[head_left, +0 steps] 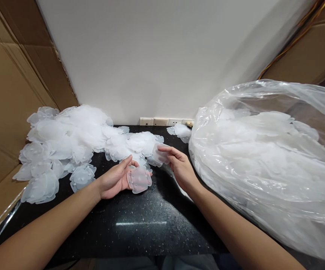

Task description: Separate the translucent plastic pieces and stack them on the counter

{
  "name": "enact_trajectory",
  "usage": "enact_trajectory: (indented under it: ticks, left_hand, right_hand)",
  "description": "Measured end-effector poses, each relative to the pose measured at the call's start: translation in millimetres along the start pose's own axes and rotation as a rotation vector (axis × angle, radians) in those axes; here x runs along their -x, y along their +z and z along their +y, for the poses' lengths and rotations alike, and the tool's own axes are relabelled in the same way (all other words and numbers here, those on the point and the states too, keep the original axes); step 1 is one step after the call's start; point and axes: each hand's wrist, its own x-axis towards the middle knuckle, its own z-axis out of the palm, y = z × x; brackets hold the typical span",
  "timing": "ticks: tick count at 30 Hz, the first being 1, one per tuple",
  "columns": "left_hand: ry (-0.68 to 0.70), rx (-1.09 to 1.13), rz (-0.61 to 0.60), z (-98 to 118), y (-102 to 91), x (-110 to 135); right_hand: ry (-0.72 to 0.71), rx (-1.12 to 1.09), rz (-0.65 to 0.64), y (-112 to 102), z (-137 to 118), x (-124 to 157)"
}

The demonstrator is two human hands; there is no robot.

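Observation:
My left hand (pixel 116 180) is turned palm up and holds a translucent frosted plastic piece (pixel 140 180) with a wavy outline and small round bumps. Its fingers lie partly behind that piece, and the thumb points up. To the right, my right hand (pixel 181 168) pinches another frosted plastic piece (pixel 159 154) between thumb and fingers, at the edge of a small heap. The heap of like pieces (pixel 135 144) lies just beyond both hands on the black speckled countertop (pixel 140 236).
A larger pile of the same pieces (pixel 72 129) spreads at the left, beside a cardboard panel (pixel 10 75). A big clear plastic bag (pixel 263 168) full of pieces takes up the right side. Wall sockets (pixel 162 122) line the back, near a few loose pieces (pixel 180 131).

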Motion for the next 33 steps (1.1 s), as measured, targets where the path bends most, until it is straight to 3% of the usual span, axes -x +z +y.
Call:
enact_trajectory:
  ticks: [5,13,15,18,22,26,30,33]
  left_hand:
    - [-0.006,-0.012,-0.015,0,-0.7,1]
    - [0.029,0.031,-0.043,-2,-0.7,0]
    - [0.039,0.058,-0.036,-1,0.8,1]
    - [0.06,-0.004,-0.028,-1,2.1,3]
    - [0.179,-0.233,-0.041,-6,2.1,4]
    - [0.116,-0.201,-0.124,-14,2.8,2]
    - [0.096,-0.169,0.006,-12,2.2,-1]
    - [0.185,-0.146,0.221,2,-1.9,-3]
  right_hand:
    - [-0.222,0.249,-0.148,5,-10,11]
    - [-0.459,0.637,-0.687,12,-16,21]
    - [-0.481,0.665,-0.74,14,-13,21]
    - [-0.42,0.577,-0.612,15,-9,22]
    - [-0.128,0.294,-0.346,17,-4,23]
    - [0.07,0.051,-0.37,24,1,27]
    - [0.016,0.151,-0.361,25,-1,26]
    - [-0.121,0.339,-0.279,15,-3,16]
